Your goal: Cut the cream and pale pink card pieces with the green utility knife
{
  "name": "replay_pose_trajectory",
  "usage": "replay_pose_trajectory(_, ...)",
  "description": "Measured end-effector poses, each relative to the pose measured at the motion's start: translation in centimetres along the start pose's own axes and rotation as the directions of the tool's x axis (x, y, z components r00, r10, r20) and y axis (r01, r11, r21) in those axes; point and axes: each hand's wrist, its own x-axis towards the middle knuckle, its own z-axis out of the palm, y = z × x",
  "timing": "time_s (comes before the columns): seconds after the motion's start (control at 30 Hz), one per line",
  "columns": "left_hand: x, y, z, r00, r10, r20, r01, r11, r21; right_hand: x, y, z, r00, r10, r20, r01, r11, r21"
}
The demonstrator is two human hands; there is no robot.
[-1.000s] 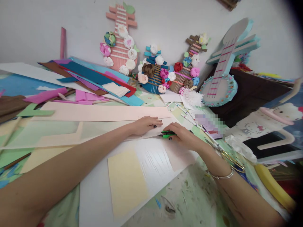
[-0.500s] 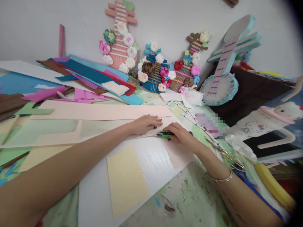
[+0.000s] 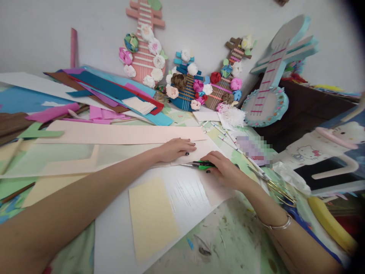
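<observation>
My left hand [image 3: 177, 149] lies flat, fingers stretched to the right, on a pale pink sheet of paper [image 3: 201, 150]. In my right hand [image 3: 224, 167] is a black and green utility knife [image 3: 203, 164], fingers wrapped round its handle. Its thin blade points left and lies low along the near edge of the paper, just below my left fingers. A white board [image 3: 114, 228] is under the work, with a yellow paper piece [image 3: 152, 220] on it. Beyond my left hand runs a long pale pink crepe strip [image 3: 122, 133].
Decorated toy lutes [image 3: 145, 57] lean on the wall. To the right are gold-handled scissors [image 3: 281, 192], white striped sticks [image 3: 228, 142], a white cup [image 3: 310, 146] and a yellow curved object [image 3: 330, 224]. Coloured paper strips [image 3: 114, 91] pile at the back left.
My right hand has moved slightly right with the knife, and more of the blade shows. My left hand has stayed on the paper.
</observation>
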Motion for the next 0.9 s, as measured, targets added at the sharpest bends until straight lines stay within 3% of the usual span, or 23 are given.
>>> replay_pose_trajectory(0.23,0.0,0.2,-0.2,1.000,-0.006,0.010,0.006,1.000,0.000,1.4,-1.0,0.0,1.000,-0.002,0.030,0.002,1.000,-0.010)
replay_pose_trajectory(0.57,0.0,0.3,-0.2,1.000,-0.019,0.007,0.019,1.000,-0.014,0.2,-0.3,-0.2,1.000,0.009,0.012,-0.010,0.999,0.037)
replay_pose_trajectory(0.9,0.0,0.3,-0.2,1.000,0.002,-0.001,-0.002,1.000,-0.004,2.2,-1.3,-0.1,0.999,-0.030,0.031,0.029,0.999,0.030)
